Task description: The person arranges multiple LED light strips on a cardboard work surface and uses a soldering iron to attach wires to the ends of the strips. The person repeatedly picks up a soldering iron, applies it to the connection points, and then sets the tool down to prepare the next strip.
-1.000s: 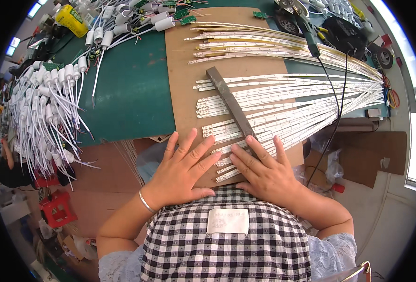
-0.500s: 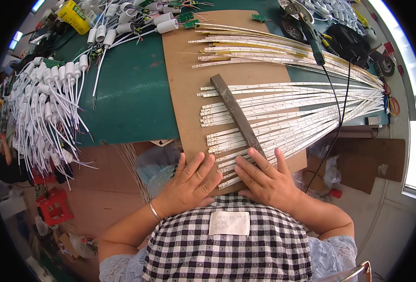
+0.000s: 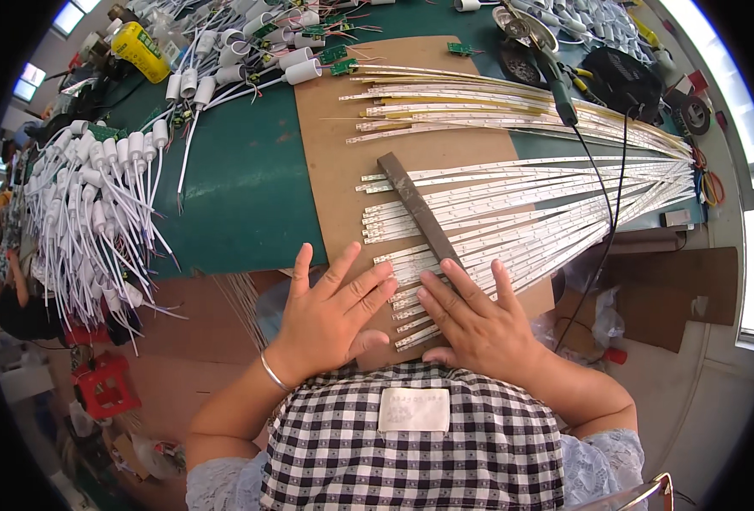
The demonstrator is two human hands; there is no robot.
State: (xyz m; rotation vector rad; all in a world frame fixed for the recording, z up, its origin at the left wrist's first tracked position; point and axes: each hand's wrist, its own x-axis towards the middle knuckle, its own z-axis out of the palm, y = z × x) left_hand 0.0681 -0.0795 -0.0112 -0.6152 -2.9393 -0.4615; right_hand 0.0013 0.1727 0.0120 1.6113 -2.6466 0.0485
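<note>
Wired white caps (image 3: 96, 204) heaped on green worktop (image 3: 245, 187). Left hand (image 3: 322, 322): fingers splayed, released, at ends of LED strips (image 3: 488, 203). Strips fanned over brown board (image 3: 330, 162), dark bar (image 3: 420, 210) across. Right hand (image 3: 486, 332): fingers extended, released, over strips by bar's end.

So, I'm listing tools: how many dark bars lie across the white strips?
1: the bar slants across the white strips, its near end at the right hand, which may hide its tip. No others show.

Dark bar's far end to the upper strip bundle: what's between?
Only bare brown board shows between the dark bar and the upper strip bundle in the head view.
</note>
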